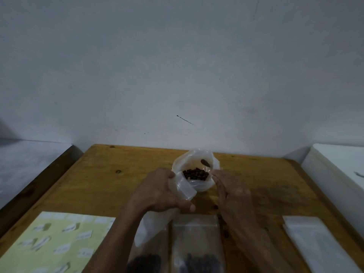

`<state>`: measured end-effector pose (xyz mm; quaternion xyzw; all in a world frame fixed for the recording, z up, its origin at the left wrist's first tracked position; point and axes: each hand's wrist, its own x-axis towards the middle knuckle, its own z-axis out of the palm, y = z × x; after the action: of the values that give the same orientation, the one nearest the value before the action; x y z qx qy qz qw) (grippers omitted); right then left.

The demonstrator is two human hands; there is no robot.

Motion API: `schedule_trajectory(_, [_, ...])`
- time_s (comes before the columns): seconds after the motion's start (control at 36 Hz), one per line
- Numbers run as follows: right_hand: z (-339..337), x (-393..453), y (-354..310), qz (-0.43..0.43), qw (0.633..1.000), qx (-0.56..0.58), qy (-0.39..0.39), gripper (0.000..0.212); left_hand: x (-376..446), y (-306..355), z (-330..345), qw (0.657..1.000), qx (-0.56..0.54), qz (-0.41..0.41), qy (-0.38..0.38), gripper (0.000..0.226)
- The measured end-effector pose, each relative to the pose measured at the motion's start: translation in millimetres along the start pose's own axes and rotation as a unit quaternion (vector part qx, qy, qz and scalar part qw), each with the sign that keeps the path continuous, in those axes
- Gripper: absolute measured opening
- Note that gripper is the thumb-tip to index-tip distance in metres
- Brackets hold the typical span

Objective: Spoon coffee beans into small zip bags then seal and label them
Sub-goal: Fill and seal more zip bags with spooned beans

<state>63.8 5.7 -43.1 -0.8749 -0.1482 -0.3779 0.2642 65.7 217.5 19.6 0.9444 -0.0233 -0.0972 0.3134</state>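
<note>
A large clear plastic bag (pixel 195 160) stands open at the middle of the wooden table (pixel 102 174), with dark coffee beans (pixel 196 174) inside and a dark spoon tip (pixel 205 163) above them. My left hand (pixel 157 191) grips a small empty zip bag (pixel 185 189) at the big bag's left rim. My right hand (pixel 233 194) touches the big bag's right edge with fingers bent; whether it grips is unclear. Two filled zip bags (pixel 197 245) lie flat in front of me, the left one (pixel 147 261) partly hidden by my forearm.
A yellow-green sheet of white labels (pixel 59 241) lies at the front left. A stack of empty zip bags (pixel 315 239) lies at the front right. A few loose beans (pixel 216 207) sit near my right hand. A white surface (pixel 342 168) borders the table's right side.
</note>
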Motion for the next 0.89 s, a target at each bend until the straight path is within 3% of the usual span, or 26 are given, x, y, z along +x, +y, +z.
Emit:
schedule_trajectory(0.17, [0, -6, -4, 0.016, 0.997, -0.074, -0.003, 0.017, -2, 5, 4, 1.0, 0.0, 0.0, 0.006, 0.113])
schedule_trajectory(0.39, [2, -8, -15, 0.171, 0.984, 0.024, 0.034, 0.016, -3, 9, 6, 1.0, 0.001, 0.008, 0.01, 0.112])
schedule_trajectory(0.5, [4, -5, -17, 0.31, 0.939, 0.133, 0.067, 0.022, -1, 7, 5, 1.0, -0.001, 0.016, 0.012, 0.114])
schedule_trajectory(0.64, [3, 2, -15, 0.399, 0.89, 0.205, 0.078, 0.02, -1, 7, 6, 1.0, 0.002, 0.024, 0.015, 0.114])
schedule_trajectory(0.72, [4, 3, -9, 0.361, 0.909, 0.183, 0.098, 0.023, -2, 8, 5, 1.0, 0.005, 0.026, 0.018, 0.115])
schedule_trajectory(0.81, [2, -2, -14, 0.226, 0.962, 0.115, 0.099, 0.037, -2, 8, 4, 1.0, 0.005, 0.021, 0.017, 0.113])
schedule_trajectory(0.89, [-1, -7, -23, 0.15, 0.983, 0.081, 0.071, 0.028, -2, 7, 3, 1.0, 0.005, 0.018, 0.017, 0.111])
